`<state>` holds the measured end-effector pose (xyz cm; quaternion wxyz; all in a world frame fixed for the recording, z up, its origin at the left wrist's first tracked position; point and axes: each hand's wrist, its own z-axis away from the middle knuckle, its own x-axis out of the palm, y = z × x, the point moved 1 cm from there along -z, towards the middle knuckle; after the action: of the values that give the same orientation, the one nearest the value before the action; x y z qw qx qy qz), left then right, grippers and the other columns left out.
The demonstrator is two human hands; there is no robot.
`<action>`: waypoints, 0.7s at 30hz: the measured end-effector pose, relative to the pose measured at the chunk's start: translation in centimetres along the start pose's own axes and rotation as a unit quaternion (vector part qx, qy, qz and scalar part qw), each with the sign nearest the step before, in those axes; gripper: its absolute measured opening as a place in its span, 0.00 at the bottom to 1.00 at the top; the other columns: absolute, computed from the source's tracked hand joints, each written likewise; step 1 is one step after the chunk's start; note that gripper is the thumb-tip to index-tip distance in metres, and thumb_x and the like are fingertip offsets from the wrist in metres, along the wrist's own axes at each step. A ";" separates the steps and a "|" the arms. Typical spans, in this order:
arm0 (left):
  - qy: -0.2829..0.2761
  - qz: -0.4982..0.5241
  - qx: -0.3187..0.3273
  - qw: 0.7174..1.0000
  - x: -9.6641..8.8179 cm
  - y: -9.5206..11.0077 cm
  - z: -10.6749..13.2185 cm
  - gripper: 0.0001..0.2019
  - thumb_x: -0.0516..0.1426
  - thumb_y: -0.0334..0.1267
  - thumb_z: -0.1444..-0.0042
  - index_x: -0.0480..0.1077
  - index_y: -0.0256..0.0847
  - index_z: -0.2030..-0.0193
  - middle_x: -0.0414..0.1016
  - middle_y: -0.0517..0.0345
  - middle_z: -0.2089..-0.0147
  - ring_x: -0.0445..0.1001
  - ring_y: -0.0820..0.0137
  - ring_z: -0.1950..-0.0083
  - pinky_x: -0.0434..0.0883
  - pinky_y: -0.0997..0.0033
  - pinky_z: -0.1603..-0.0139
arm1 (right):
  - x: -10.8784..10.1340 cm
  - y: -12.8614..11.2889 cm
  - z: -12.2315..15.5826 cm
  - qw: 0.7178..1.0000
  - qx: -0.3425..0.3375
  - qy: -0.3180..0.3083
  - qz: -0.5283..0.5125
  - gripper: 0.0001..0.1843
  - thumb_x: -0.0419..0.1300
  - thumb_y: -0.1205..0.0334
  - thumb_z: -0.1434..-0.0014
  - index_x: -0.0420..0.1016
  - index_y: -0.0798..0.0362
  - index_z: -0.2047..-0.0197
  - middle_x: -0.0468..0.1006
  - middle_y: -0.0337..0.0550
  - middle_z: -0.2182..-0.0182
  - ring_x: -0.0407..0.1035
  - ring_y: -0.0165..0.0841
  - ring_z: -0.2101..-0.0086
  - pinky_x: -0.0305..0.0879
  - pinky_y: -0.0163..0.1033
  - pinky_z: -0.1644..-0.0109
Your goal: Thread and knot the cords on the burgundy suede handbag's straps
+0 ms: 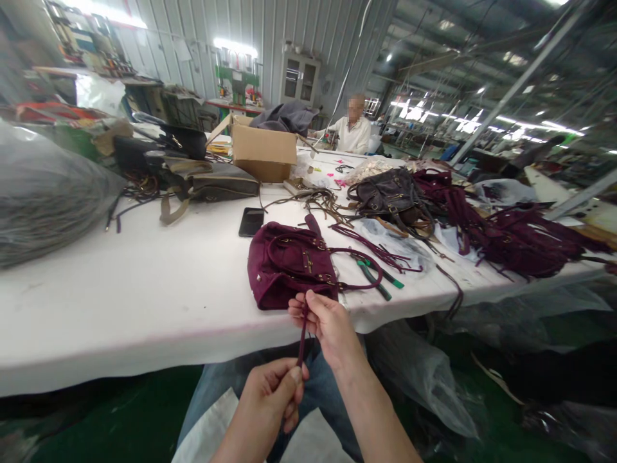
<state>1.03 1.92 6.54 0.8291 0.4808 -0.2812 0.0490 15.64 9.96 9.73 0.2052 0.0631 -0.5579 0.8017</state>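
Observation:
A thin maroon cord (302, 337) runs between my two hands in front of the table edge. My left hand (272, 392) is closed round its lower part, with thumb and fingers pinched together. Higher up, my right hand (328, 321) pinches the cord's upper part between thumb and fingertips. Just beyond my right hand a maroon handbag (284, 257) lies on the white table, its handles flopped to the right. Whether the cord joins the bag is hidden by my fingers. Green-handled pliers (373, 276) lie partly under one bag handle.
A black phone (251, 222) lies behind the bag. Maroon cords (371, 244) and a dark grey handbag (393, 193) lie to the right, beside piled maroon bags (520, 244). An open cardboard box (264, 151) stands behind. A large plastic sack (48, 193) is at left. A person (353, 132) sits across the table.

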 end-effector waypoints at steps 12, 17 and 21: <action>0.013 -0.049 0.021 0.998 -1.0 -1.8 -0.8 0.31 0.68 0.67 0.45 0.76 0.35 0.59 0.65 0.66 0.74 0.55 0.81 0.81 0.59 0.78 0.82 | -0.5 0.6 1.6 0.998 0.029 -0.035 -0.047 0.37 0.85 0.43 0.55 0.86 0.61 0.51 0.85 0.48 0.65 0.81 0.36 0.66 0.82 0.39 0.58; 0.009 -0.085 0.034 0.996 -0.8 -2.0 -0.2 0.29 0.63 0.66 0.38 0.76 0.36 0.57 0.61 0.68 0.74 0.53 0.83 0.80 0.54 0.79 0.81 | -0.1 0.8 1.1 0.998 0.015 -0.034 -0.043 0.36 0.85 0.41 0.55 0.86 0.61 0.55 0.83 0.45 0.68 0.79 0.35 0.68 0.81 0.40 0.59; 0.011 -0.084 0.042 0.996 0.4 -1.7 0.3 0.28 0.64 0.65 0.38 0.76 0.36 0.61 0.60 0.67 0.75 0.51 0.83 0.80 0.50 0.80 0.80 | -0.2 1.0 1.0 0.998 0.009 -0.036 -0.044 0.35 0.84 0.41 0.54 0.86 0.61 0.55 0.81 0.42 0.69 0.77 0.32 0.70 0.81 0.41 0.58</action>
<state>1.82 0.75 5.55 0.8123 0.5367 -0.2283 -0.0037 15.30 8.65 9.17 0.2195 0.1178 -0.5541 0.7943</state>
